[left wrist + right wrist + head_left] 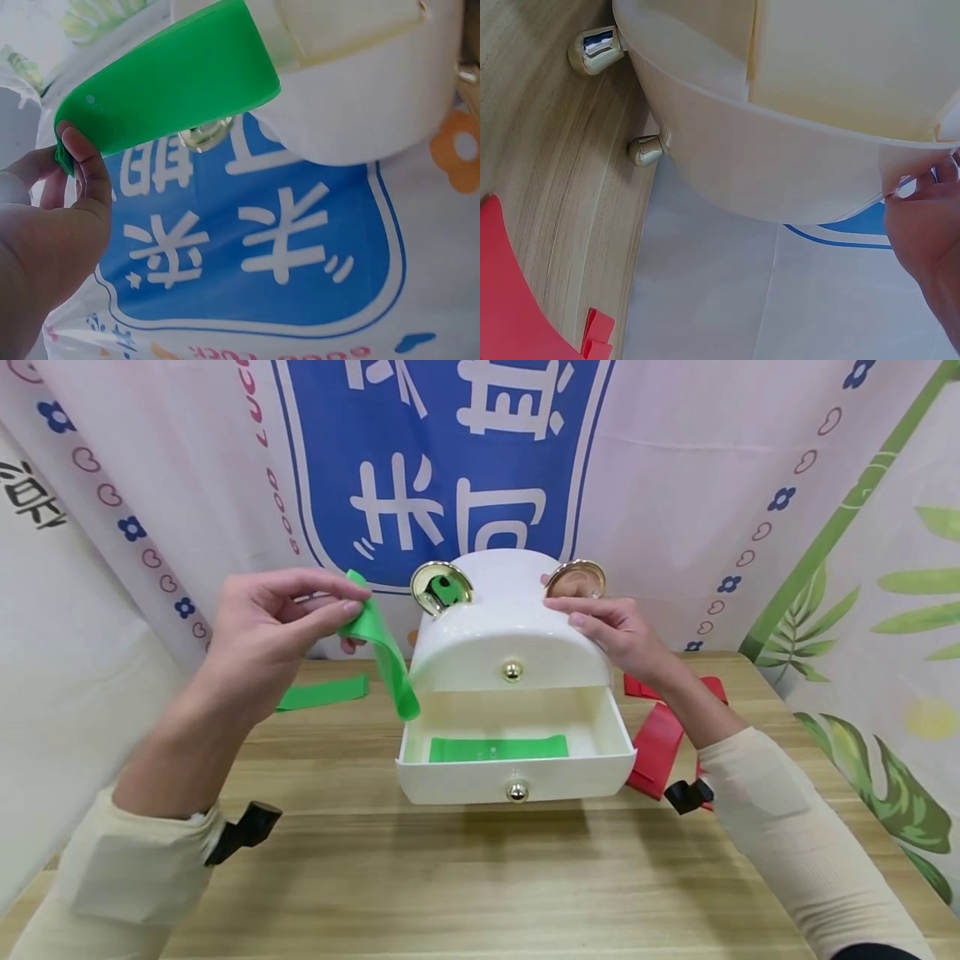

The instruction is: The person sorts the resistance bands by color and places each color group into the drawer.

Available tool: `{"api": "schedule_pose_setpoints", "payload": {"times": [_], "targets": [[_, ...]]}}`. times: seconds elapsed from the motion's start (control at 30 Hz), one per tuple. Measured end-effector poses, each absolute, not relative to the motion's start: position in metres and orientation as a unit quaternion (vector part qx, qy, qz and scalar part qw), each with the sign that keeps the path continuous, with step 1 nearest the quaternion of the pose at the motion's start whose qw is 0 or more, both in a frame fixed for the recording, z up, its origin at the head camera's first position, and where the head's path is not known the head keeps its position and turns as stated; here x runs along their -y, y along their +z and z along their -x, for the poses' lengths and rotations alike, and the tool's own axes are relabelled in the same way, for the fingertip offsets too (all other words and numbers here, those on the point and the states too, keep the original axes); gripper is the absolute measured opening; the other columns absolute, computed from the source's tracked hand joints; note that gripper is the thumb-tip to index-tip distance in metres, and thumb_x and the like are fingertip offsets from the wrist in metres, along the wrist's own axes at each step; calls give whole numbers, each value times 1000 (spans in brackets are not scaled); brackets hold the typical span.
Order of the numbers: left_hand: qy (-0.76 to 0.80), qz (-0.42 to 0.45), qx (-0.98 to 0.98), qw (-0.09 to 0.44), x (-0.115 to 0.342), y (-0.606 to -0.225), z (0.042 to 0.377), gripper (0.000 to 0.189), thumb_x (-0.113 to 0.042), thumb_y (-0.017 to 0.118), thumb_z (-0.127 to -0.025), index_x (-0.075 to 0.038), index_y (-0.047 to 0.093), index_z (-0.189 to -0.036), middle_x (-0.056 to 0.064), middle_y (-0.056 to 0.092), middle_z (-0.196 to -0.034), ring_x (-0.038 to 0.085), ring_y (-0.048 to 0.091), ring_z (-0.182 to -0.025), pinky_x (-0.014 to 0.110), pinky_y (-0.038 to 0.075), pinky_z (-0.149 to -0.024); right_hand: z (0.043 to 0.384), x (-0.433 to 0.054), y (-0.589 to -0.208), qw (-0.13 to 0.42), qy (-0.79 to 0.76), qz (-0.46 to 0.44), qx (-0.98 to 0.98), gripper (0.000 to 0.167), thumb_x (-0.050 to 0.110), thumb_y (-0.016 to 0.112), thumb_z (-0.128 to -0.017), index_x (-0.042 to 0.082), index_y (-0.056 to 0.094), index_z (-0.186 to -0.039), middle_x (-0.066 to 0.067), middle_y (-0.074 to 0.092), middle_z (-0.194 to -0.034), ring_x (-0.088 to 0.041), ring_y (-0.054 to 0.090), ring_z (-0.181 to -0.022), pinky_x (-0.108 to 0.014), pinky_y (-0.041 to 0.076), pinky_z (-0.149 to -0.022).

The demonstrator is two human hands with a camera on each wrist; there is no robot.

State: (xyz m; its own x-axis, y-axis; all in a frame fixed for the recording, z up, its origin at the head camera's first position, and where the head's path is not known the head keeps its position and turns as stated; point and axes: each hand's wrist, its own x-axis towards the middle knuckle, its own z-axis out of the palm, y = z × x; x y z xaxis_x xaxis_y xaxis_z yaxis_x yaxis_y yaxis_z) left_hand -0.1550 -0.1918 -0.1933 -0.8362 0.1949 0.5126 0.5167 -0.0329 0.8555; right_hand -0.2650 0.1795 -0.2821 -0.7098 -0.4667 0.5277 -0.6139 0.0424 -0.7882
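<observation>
My left hand (pixel 266 618) pinches one end of a green elastic loop band (pixel 386 656) between thumb and fingers. The rest of the band hangs down to the left front corner of the open drawer (pixel 450 782). In the left wrist view the band (pixel 172 82) stretches out flat from the fingertips. Another green band (pixel 498 749) lies inside that drawer. My right hand (pixel 618 631) rests on the upper right of the white rounded cabinet (pixel 495 581), fingers beside its right gold-rimmed ear (pixel 577 581). The upper drawer, with a gold knob (pixel 512 671), is closed.
A green band (pixel 322 693) lies on the wooden table (pixel 480 893) left of the cabinet. Several red bands (pixel 656 747) lie to its right, partly under the right forearm. A printed cloth (pixel 675 460) hangs close behind. Gold feet (pixel 645 150) hold the cabinet up.
</observation>
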Motion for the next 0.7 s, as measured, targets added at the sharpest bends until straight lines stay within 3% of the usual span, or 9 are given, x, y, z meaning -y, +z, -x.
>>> {"api": "schedule_pose_setpoints", "payload": {"times": [0.37, 0.7], "targets": [[-647, 296, 698, 83, 157, -192, 153, 21, 14, 68, -92, -1, 80, -99, 15, 76, -99, 23, 77, -80, 33, 63, -78, 266, -180, -281, 60, 582, -376, 718, 36, 3, 53, -102, 12, 74, -130, -2, 76, -111, -22, 75, -76, -29, 61, -63], [-603, 315, 733, 28, 126, -201, 160, 21, 12, 71, -90, 12, 73, -111, 12, 76, -94, 21, 70, -71, 30, 62, -74, 266, -180, -281, 58, 581, -380, 717, 42, 1, 53, -101, 25, 76, -127, -2, 76, -106, -20, 73, -73, -28, 60, -62]]}}
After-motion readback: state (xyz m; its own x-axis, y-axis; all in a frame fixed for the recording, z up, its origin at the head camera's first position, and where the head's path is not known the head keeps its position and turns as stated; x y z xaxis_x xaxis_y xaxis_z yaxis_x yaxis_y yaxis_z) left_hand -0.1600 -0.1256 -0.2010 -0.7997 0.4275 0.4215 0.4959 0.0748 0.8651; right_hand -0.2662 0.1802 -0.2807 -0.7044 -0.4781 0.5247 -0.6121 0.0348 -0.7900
